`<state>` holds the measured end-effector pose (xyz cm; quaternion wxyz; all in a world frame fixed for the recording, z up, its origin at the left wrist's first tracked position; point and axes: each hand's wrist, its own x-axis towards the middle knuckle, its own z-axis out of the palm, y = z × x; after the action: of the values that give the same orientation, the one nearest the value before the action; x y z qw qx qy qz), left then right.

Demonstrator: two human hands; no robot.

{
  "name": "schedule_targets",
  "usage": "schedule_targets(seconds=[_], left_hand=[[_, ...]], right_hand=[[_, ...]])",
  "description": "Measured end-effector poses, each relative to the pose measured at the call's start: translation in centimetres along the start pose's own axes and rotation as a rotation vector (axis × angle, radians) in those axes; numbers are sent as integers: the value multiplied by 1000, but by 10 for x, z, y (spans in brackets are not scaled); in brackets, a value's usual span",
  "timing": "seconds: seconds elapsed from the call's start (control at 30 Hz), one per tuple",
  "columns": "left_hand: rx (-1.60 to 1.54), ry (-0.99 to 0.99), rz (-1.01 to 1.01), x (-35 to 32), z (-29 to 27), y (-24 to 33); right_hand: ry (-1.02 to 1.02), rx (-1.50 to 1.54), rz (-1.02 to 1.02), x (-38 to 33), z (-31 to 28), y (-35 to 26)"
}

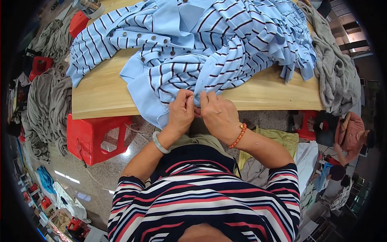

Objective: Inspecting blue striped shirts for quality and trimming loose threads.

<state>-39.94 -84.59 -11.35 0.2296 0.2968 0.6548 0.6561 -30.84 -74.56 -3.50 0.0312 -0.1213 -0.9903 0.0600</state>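
A heap of light blue knit garments [225, 48] with dark and white stripes covers much of the wooden table [96, 101]. Dark round buttons run along plain blue bands in the pile. At the table's front edge my left hand [181, 109] is closed in a pinch on the striped blue garment [173, 76]. My right hand [217, 111] sits close beside it, fingers bent and closed on the same cloth. Between the fingertips the fabric is bunched, and any small item there is hidden. Part of the plain blue band hangs over the edge by my left hand.
A red plastic stool [86, 139] stands under the table's left front corner. Grey fabric [338, 68] drapes over the right edge, and more grey cloth [48, 109] is piled at left. Yellow-green cloth [274, 141] lies by my right forearm. Other people, one in a pink top [350, 131], sit at far right.
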Motion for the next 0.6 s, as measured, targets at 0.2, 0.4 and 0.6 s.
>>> schedule_targets(seconds=[0.2,0.4,0.6], left_hand=[[47,-66,-70,4,-12,-5],[332,-113,90,2,-28,17],[663,-142,280,-3,-47,15]], right_hand=[[94,276,84,-26,-15,32],[59,341,241,-76,-43,45],[79,352,149,-70,-31,28]])
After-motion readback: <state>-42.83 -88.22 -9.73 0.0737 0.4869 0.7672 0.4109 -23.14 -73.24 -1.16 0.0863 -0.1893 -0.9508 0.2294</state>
